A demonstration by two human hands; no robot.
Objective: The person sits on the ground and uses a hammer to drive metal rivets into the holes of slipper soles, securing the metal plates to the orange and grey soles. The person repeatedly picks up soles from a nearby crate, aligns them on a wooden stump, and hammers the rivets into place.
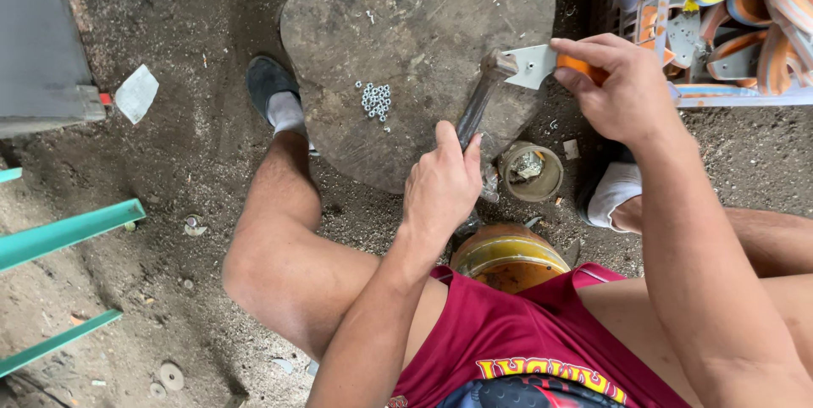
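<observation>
The left hand [440, 183] wraps its grip around the handle of a hammer [478, 103], whose long axis runs up and to the right, head resting on the grey metal blade [531, 65]. The right hand [618, 86] pinches the blade's orange handle [583, 67], so the blade points left onto the round wooden block [406, 27]. Small silver nuts [376, 99] lie clustered on the block, left of the hammer.

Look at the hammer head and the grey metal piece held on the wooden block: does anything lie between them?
Nothing visible does. The hammer in the left hand has its head right at the metal piece that the right hand holds over the wooden block.
</observation>
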